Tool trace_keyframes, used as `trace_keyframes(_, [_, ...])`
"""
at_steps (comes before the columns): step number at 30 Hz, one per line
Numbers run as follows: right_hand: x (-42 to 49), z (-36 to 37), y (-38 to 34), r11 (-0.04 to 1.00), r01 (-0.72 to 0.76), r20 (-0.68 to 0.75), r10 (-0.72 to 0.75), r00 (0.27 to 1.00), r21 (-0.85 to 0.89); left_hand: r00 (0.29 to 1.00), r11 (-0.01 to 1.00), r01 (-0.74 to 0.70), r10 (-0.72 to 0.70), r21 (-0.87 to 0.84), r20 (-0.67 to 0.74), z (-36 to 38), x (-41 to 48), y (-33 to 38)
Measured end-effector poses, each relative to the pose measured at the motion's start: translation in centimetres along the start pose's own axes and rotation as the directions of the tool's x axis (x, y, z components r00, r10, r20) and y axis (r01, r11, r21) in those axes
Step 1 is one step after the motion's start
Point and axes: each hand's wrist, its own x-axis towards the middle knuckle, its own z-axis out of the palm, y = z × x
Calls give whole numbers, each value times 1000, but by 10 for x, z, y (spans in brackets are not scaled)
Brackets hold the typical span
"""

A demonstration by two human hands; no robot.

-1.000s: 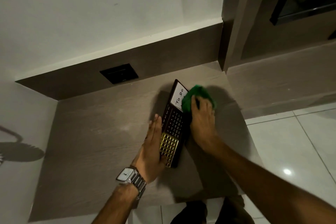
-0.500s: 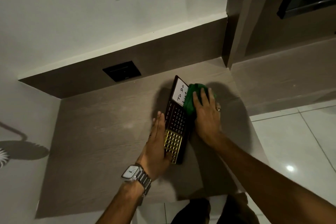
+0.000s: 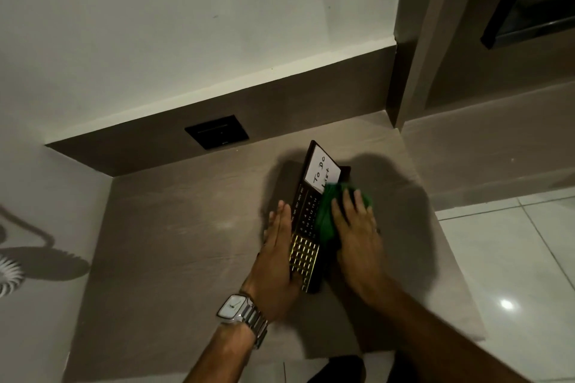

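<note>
A dark calendar board (image 3: 306, 228) with a white "To Do List" panel, date numbers and a gold grid lies on the brown wooden desk (image 3: 174, 246). My left hand (image 3: 277, 258), with a wristwatch, rests flat with straight fingers against the board's left edge. My right hand (image 3: 357, 236) presses a green cloth (image 3: 326, 214) onto the board's right side, below the white panel. The cloth covers part of the numbers.
A black socket plate (image 3: 217, 131) sits in the brown back panel above the desk. A white wall rises behind. A brown pillar (image 3: 417, 71) bounds the desk at the right. White floor tiles (image 3: 513, 258) lie to the right.
My right hand has slid the green cloth down the board toward me, uncovering more of the white "To Do List" panel. My left hand stays flat on the left edge.
</note>
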Motion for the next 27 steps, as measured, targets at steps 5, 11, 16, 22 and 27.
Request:
trace_keyframes(5, [15, -1, 3, 999, -28, 8, 28, 1000, 16, 1000, 1000, 10, -10, 5, -10, 0, -1, 0])
trace_keyframes(11, [-70, 20, -23, 985, 111, 137, -129, 982, 131, 1000, 1000, 14, -15, -5, -24, 0, -1, 5])
trace_keyframes(16, [-43, 11, -10, 991, 93, 53, -98, 994, 92, 1000, 1000, -15, 14, -5, -26, 1, -1, 3])
trace_keyframes(22, [9, -1, 6, 1000, 10, 7, -11, 1000, 29, 998, 999, -23, 25, 43, -54, 5, -1, -5])
trace_keyframes(27, [-67, 27, -22, 988, 135, 73, -141, 987, 77, 998, 1000, -9, 10, 23, -70, 7, 2, -3])
